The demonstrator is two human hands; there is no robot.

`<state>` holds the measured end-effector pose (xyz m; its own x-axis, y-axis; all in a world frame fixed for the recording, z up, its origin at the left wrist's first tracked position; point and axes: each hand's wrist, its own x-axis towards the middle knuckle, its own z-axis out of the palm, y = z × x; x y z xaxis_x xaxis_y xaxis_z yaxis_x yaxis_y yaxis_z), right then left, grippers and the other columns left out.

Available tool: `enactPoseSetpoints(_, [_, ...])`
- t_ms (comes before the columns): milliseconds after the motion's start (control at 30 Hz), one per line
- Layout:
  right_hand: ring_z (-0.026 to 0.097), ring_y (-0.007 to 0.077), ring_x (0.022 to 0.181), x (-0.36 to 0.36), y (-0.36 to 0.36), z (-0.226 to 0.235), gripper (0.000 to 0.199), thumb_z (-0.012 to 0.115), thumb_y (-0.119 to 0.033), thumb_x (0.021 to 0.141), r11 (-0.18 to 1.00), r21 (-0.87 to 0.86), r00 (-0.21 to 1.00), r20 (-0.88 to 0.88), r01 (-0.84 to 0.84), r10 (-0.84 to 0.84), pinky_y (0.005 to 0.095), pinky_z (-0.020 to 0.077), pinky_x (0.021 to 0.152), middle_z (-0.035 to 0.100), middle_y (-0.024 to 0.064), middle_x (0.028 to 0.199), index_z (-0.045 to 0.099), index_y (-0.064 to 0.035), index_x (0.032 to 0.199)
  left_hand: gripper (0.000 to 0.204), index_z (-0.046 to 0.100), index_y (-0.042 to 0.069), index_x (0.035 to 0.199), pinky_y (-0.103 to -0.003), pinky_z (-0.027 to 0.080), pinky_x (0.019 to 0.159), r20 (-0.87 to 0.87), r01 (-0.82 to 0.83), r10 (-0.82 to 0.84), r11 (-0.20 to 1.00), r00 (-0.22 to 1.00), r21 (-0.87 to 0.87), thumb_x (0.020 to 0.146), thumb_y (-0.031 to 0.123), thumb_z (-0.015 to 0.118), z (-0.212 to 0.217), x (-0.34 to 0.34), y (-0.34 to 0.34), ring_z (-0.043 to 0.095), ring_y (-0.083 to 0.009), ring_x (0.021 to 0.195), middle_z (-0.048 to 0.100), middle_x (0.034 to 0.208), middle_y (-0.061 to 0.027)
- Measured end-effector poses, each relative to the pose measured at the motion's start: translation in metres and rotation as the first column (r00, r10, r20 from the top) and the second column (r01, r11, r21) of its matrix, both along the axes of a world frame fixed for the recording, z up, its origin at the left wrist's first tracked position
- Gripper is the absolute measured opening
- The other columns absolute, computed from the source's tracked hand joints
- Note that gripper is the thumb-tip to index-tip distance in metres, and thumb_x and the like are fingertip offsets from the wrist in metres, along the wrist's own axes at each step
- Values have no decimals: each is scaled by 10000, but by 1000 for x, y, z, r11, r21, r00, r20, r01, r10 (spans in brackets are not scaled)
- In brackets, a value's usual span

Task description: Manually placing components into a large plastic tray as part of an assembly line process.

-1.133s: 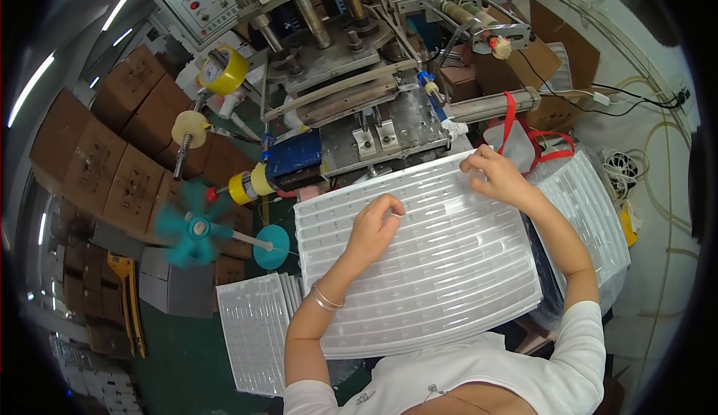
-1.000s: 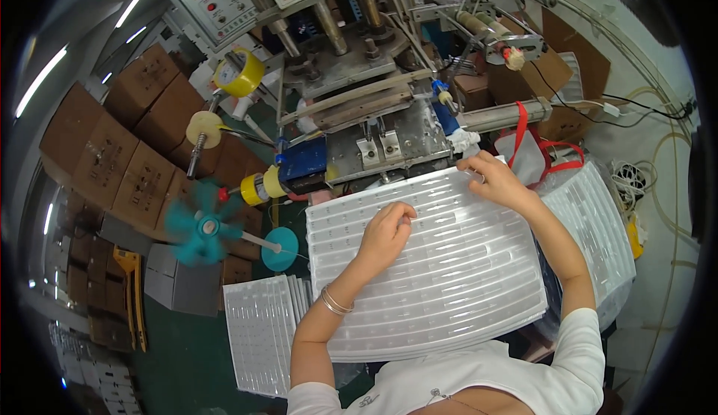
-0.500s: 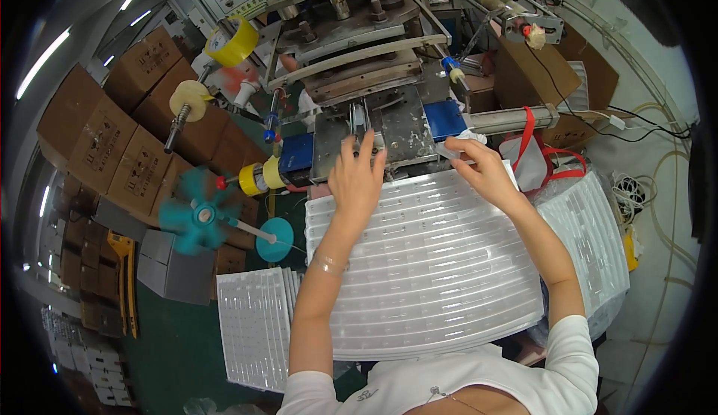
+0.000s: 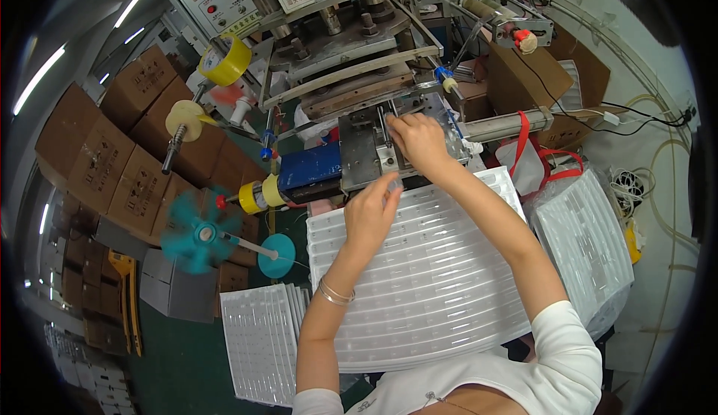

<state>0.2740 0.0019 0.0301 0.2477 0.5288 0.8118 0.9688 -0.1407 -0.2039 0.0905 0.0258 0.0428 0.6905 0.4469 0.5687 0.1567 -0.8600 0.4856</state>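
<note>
While the right hand (image 4: 420,139) reaches to the upper centre of the frame, its grip is curled down onto the grey metal plate of the press machine (image 4: 366,153), fingertips pinching at something small and clear that is hard to make out. The left hand (image 4: 372,211), just below it, hovers with fingers loosely bent and apart, holding nothing, its fingertips at the far edge of the large white ribbed plastic tray (image 4: 434,280) that lies across the surface under both forearms. A thin metal bangle (image 4: 334,294) circles the left wrist. Left of the plate sits a blue block (image 4: 310,168) with a yellow roller (image 4: 258,194). Further left stand a teal fan (image 4: 196,234), a yellow tape roll (image 4: 224,59) and brown cardboard boxes (image 4: 112,153). More white trays are stacked at lower left (image 4: 262,340) and at the right (image 4: 583,243).
</note>
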Motion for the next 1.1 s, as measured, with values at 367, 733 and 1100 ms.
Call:
enactPoseSetpoints(367, [526,318,1123,27,-70,-5,424,622,-246,857,985,-29,939,-308,-172,155,378,428,926,545,141,1222,520,-51,1220,305,548,53,1055,-373,506,614,-239,178,-177,984,955,-14,818,201,670,-27,16,-37,653,-282,764,660,863,-124])
enactPoseSetpoints(733, [619,260,850,33,-226,-57,206,574,-74,762,687,-723,997,-34,-72,69,381,522,688,601,62,914,670,-143,932,268,574,95,982,-358,492,538,-558,471,-234,819,796,329,756,179,693,-85,76,-82,621,-223,629,571,763,-64])
enactPoseSetpoints(1100, [552,175,856,50,-179,-25,246,608,-86,745,939,-197,740,-668,-281,81,294,468,710,544,58,922,519,-42,970,342,574,72,1072,-388,480,678,-250,380,-344,918,905,113,739,-2,558,-26,21,-70,595,-274,802,575,903,-97])
